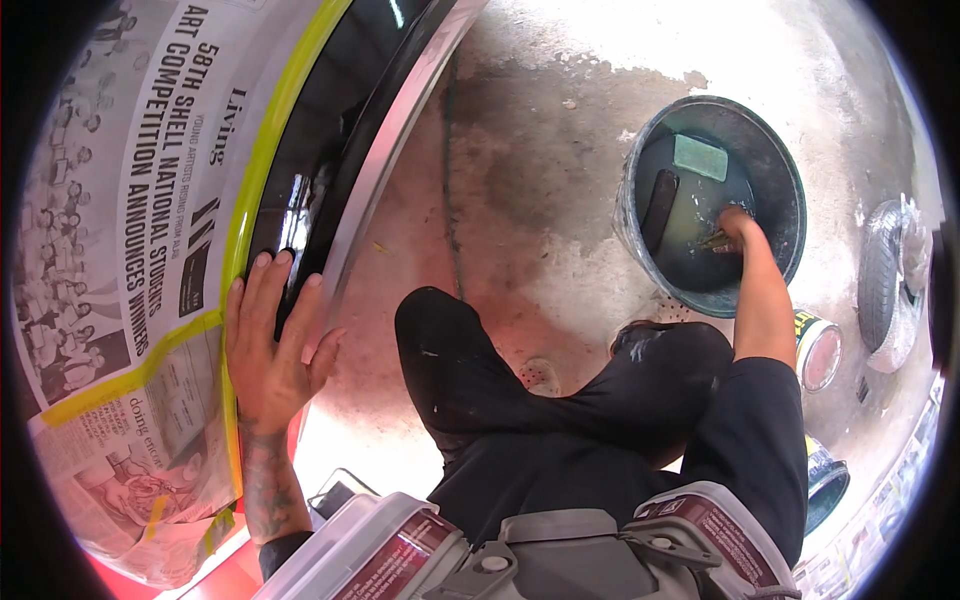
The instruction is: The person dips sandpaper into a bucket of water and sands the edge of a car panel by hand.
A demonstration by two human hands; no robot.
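Observation:
My left hand (pixel 268 360) rests with fingers apart on a glossy black curved trim (pixel 335 110), beside yellow masking tape (pixel 255 185) and newspaper (pixel 90 250) covering the panel at the left. My right hand (pixel 733 225) reaches down into a dark bucket (pixel 632 215) of cloudy water, its fingers bent around something I cannot make out near the water's surface. In the bucket lie a pale green rectangular block (pixel 700 157) and a dark oblong piece (pixel 660 210).
I sit cross-legged on stained concrete floor (pixel 520 220). At the right are a round can (pixel 820 355), another container (pixel 828 490) and a tire (pixel 878 285). A grey respirator (pixel 560 530) with clear-covered filters hangs below my view. A hose or cable (pixel 452 200) runs along the floor.

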